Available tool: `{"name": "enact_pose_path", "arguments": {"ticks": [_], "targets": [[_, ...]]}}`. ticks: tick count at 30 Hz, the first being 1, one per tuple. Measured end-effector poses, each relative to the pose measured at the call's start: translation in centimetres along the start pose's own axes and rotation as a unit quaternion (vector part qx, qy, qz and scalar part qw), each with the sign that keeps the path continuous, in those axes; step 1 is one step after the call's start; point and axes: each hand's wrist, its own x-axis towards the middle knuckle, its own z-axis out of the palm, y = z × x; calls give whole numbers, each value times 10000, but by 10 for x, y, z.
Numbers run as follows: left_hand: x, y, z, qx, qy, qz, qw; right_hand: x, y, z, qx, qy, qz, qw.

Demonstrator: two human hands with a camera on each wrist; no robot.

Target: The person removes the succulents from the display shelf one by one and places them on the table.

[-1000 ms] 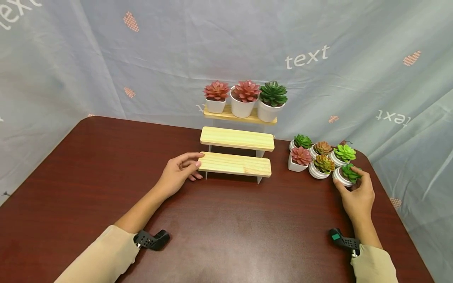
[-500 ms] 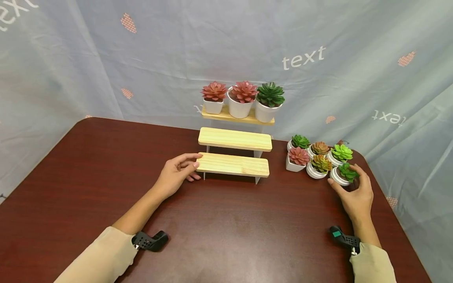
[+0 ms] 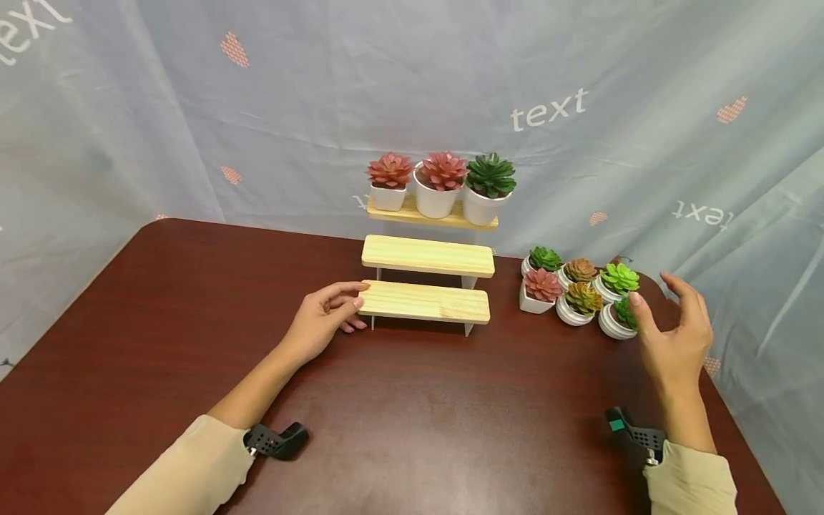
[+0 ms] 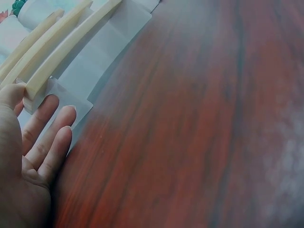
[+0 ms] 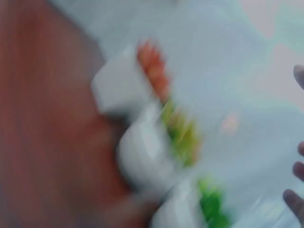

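Observation:
A three-step wooden plant stand with pale boards and clear supports stands mid-table. My left hand holds the left end of its lowest board, thumb against the edge; the left wrist view shows the other fingers beside the clear support. At the right, my right hand is raised with thumb and fingers spread and nothing between them. It is beside a green succulent in a round white pot, partly hidden behind the thumb. In the blurred right wrist view, only fingertips show at the edge.
Potted succulents fill the top board: two reddish, one dark green. Several small ones cluster at the table's right rear, including a pink one in a square pot and a bright green one. A grey-blue curtain hangs behind the table.
The right hand has let go of the green succulent at the front right of the cluster and moved up and right, away from it. The left hand stays on the stand.

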Motion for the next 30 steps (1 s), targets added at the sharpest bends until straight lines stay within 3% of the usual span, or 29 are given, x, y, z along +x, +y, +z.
{"name": "enact_pose_path", "arguments": {"ticks": [5, 12, 19, 30], "targets": [[1, 3, 0, -40, -26, 19, 10000, 23, -46, 6, 390, -127, -614, 9973], [0, 2, -2, -65, 4, -5, 10000, 49, -107, 35, 574, -339, -1597, 9849], [1, 2, -3, -104, -10, 12, 9999, 62, -144, 72, 737, -537, -1695, 9813], [-3, 3, -2, -87, -57, 16, 9999, 60, -162, 112, 998, -496, -1488, 9826]]}}
